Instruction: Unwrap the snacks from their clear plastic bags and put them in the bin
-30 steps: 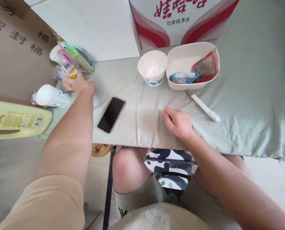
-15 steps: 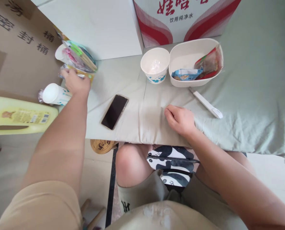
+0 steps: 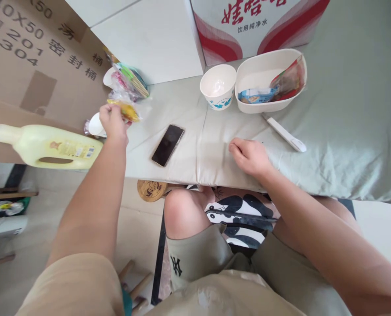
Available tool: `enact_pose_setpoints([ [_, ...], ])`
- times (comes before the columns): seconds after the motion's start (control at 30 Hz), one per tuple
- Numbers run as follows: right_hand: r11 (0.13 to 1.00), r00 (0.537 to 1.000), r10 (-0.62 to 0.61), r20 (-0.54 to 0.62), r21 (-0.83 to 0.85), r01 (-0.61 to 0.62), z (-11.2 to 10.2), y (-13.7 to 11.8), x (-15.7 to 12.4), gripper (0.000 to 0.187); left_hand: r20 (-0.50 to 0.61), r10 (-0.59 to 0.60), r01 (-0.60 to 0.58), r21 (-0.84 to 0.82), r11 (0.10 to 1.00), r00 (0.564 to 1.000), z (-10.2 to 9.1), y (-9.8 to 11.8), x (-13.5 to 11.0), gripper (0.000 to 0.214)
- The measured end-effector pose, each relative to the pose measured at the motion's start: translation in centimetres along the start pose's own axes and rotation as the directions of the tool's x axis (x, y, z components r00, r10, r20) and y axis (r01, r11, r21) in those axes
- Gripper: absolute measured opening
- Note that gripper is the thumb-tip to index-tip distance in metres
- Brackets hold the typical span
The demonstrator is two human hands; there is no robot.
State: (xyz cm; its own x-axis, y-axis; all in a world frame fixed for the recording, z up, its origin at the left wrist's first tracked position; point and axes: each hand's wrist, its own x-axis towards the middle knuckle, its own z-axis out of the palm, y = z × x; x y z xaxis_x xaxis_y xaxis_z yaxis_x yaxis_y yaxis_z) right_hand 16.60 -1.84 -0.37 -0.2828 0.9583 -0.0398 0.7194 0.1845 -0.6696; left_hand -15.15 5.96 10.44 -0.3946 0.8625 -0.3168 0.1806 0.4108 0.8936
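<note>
My left hand (image 3: 115, 123) is closed on a yellow plastic packet (image 3: 128, 111) at the far left of the cloth-covered table. Beside that hand a white paper cup (image 3: 96, 125) lies partly hidden. Behind the packet is a clear-wrapped bundle (image 3: 132, 82) with green and wooden-coloured pieces. My right hand (image 3: 249, 156) rests on the cloth with its fingers curled in; whether anything is inside cannot be seen. Nearest to it lies a white utility knife (image 3: 285, 134). A black phone (image 3: 168, 145) lies between my two hands.
A white paper bowl (image 3: 218, 87) stands against a cream oval tub (image 3: 270, 104) holding a blue packet and a red packet. Behind them is a red-and-white carton (image 3: 257, 35). A yellow jug (image 3: 60, 147) lies along the left edge, before a brown cardboard box (image 3: 44, 57).
My left hand has lifted the yellow packet slightly toward me, away from the wrapped bundle. The whole view has shifted to the left. My right hand stays on the cloth.
</note>
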Motion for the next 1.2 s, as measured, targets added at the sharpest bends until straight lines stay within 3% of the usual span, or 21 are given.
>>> enact_pose_setpoints([
  [0.17, 0.997, 1.0, -0.023, 0.006, 0.071, 0.023, -0.2, 0.2, 0.0, 0.037, 0.093, 0.02, 0.009, -0.297, 0.955, 0.995, 5.0, -1.9, -3.0, 0.051],
  [0.33, 0.99, 1.0, 0.004, -0.03, 0.142, 0.0, -0.2, -0.2, 0.0, 0.032, 0.263, 0.049, 0.129, -0.616, 0.777, 0.963, 9.8, -5.8, -4.6, 0.053],
  [0.43, 0.973, 0.994, 0.033, -0.108, 0.232, -0.007, 0.0, -0.1, 0.0, 0.025, 0.444, 0.014, 0.291, -0.61, 0.737, 0.896, 13.3, -7.3, -6.0, 0.037],
  [0.53, 0.929, 0.976, 0.069, -0.207, 0.37, 0.012, 0.2, 0.6, 0.0, 0.042, 0.583, 0.046, 0.371, -0.574, 0.73, 0.811, 15.7, -7.8, -7.2, 0.024],
  [0.63, 0.907, 0.954, 0.053, -0.296, 0.413, 0.078, 0.1, 1.6, 0.1, 0.066, 0.626, 0.086, 0.37, -0.56, 0.741, 0.775, 16.6, -8.1, -7.6, 0.031],
  [0.73, 0.926, 0.92, -0.001, -0.392, 0.348, 0.149, -0.1, 2.2, 0.1, 0.076, 0.657, 0.094, 0.375, -0.535, 0.757, 0.748, 16.9, -8.4, -7.2, 0.041],
  [0.83, 0.961, 0.933, 0.037, -0.359, 0.267, 0.065, -0.5, 1.9, 0.2, 0.082, 0.677, 0.129, 0.353, -0.526, 0.774, 0.724, 17.3, -8.9, -6.7, 0.049],
  [0.93, 0.971, 0.954, 0.123, -0.274, 0.231, -0.059, -0.7, 1.2, 0.2, 0.08, 0.683, 0.125, 0.358, -0.519, 0.776, 0.719, 17.6, -9.2, -6.4, 0.055],
  [1.07, 0.944, 0.951, 0.098, -0.295, 0.329, 0.005, -0.5, 0.8, 0.4, 0.079, 0.718, 0.112, 0.418, -0.515, 0.748, 0.687, 17.7, -9.5, -6.4, 0.064],
  [1.2, 0.953, 0.936, 0.083, -0.342, 0.302, 0.026, 0.0, 1.3, 0.5, 0.064, 0.723, 0.138, 0.425, -0.537, 0.729, 0.676, 17.7, -9.5, -6.8, 0.048],
])
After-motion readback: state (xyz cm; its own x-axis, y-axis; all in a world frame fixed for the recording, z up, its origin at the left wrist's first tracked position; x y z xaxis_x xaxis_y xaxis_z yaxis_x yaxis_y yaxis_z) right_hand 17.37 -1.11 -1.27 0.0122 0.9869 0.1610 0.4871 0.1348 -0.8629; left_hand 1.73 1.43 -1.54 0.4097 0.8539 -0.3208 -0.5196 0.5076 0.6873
